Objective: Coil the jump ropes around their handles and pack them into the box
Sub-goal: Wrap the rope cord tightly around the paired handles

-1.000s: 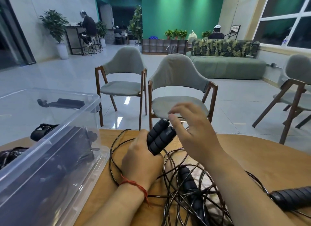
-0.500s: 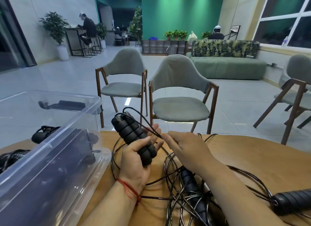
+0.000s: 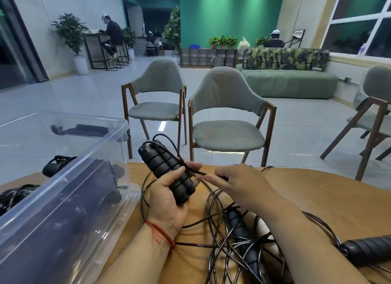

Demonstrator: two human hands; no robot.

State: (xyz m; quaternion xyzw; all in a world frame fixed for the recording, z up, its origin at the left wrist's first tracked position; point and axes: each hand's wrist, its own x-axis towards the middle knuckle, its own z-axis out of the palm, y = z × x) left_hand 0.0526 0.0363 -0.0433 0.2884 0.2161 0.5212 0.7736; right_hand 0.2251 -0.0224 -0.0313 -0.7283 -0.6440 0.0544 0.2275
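My left hand (image 3: 167, 201) grips two black ribbed jump-rope handles (image 3: 163, 165) held side by side, tilted up and to the left. My right hand (image 3: 237, 184) pinches the thin black cord (image 3: 190, 169) right beside them, drawn taut across the handles. A loose tangle of black cord (image 3: 224, 237) lies on the wooden table (image 3: 317, 199) under my right forearm, with another black handle (image 3: 239, 224) inside it and one more handle (image 3: 368, 250) at the far right. The clear plastic box (image 3: 63, 209) stands at the left and holds dark coiled ropes.
Two grey chairs (image 3: 226, 114) with wooden legs stand just beyond the table's far edge. A third chair (image 3: 372, 114) is at the right. A dark strap-like object (image 3: 57, 165) lies behind the box. People sit far back in the room.
My left hand has turned the paired handles from pointing right to pointing up and left. My right hand came down from above them and took hold of the cord.
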